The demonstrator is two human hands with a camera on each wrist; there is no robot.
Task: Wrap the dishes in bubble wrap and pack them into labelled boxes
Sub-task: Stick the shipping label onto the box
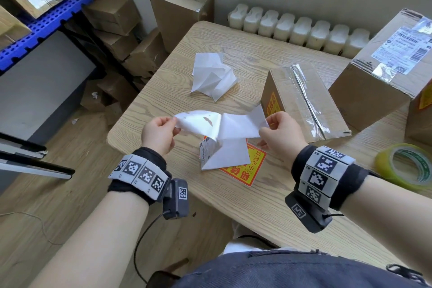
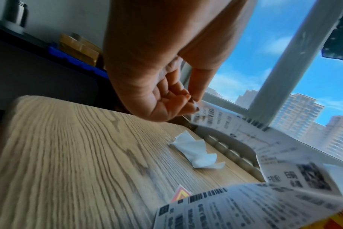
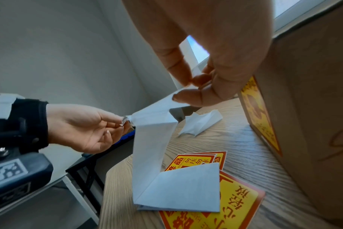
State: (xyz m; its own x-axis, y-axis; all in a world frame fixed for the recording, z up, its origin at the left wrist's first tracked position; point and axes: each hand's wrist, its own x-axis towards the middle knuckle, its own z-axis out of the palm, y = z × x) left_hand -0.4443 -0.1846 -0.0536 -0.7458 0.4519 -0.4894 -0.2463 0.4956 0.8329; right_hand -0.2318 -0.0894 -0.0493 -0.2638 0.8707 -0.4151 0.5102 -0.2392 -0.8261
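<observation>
Above the light wooden worktop [image 1: 245, 194], left hand [image 1: 157, 134] and right hand [image 1: 281, 132] each have a pinch grip on the white folded label strip [image 1: 233, 124]; small taped cardboard box [image 1: 301, 100] sits right of it

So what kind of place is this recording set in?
Probably a small parcel-packing or stockroom space: taped cardboard boxes with shipping labels on a wooden table, more cartons piled by a blue shelf, and a tape roll.
</observation>
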